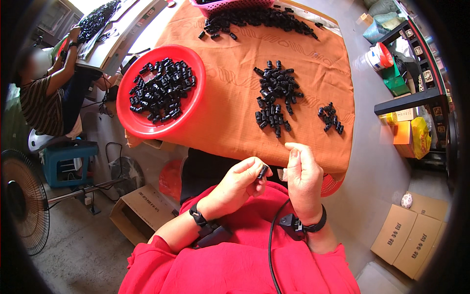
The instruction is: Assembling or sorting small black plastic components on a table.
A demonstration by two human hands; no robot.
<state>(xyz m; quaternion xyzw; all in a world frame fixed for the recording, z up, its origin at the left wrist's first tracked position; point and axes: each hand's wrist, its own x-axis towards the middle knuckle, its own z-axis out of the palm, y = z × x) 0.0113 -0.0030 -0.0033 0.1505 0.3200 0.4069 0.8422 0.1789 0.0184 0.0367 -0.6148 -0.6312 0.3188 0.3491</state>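
Observation:
My left hand [239, 182] pinches a small black cylindrical plastic piece [263, 171] between thumb and fingers, just off the table's near edge. Close by on its right is my right hand [305, 174], raised with its fingers curled together. Whatever its fingertips may hold is too small to make out. On the orange cloth [225, 112] beyond my hands lies a loose pile of similar black pieces [277, 88], with a smaller cluster [331, 118] to its right. A red round basin [198, 103] at the left holds many more.
A pink basket [235, 4] stands at the far edge behind a long heap of black pieces [259, 18]. At the left, another person [46, 93] works at a white table, near a blue stool [68, 161] and a fan [24, 201]. Cardboard boxes [411, 240] lie at the right.

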